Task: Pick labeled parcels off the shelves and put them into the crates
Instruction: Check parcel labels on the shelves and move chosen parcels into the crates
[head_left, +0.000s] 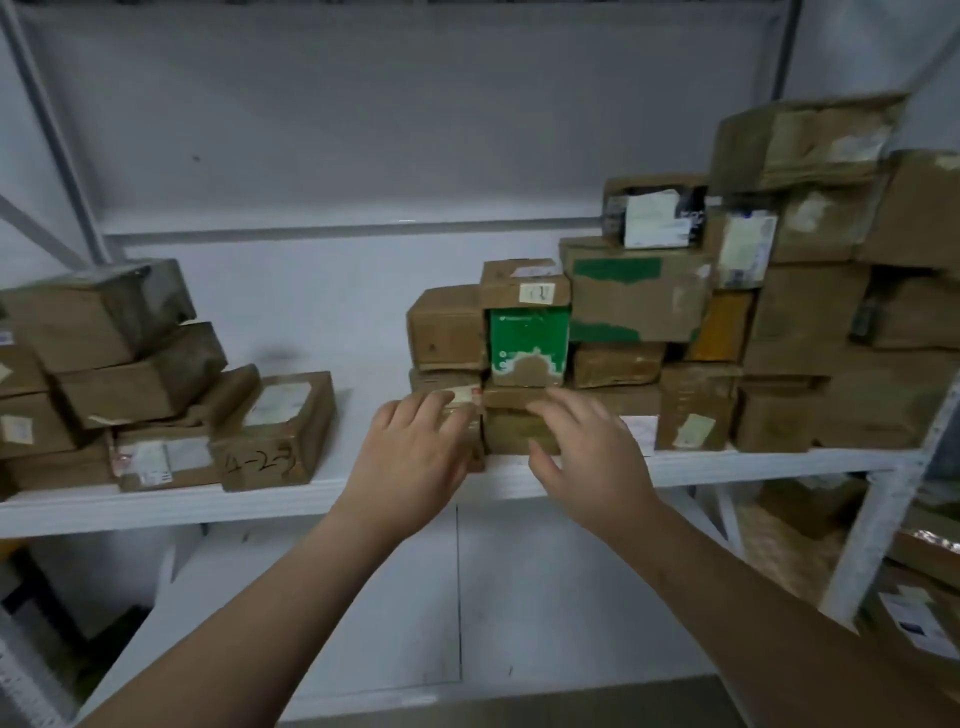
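Brown cardboard parcels are stacked on a white shelf (343, 499). At the foot of the middle stack lie a low labelled parcel (447, 387) and, to its right, a small brown parcel (514, 431). My left hand (415, 457) reaches over the labelled parcel with its fingers spread and nearly straight. My right hand (587, 457) hovers at the small brown parcel, fingers loosely spread, thumb below its front edge. Neither hand clearly grips anything. A green box (530, 340) stands just above them.
A left pile of parcels includes one marked 4-25 (270, 436). A taller pile (779, 322) fills the right of the shelf. A bare stretch of shelf lies between the piles. Metal uprights (883, 519) frame the rack, with more parcels on a lower right shelf (914, 613).
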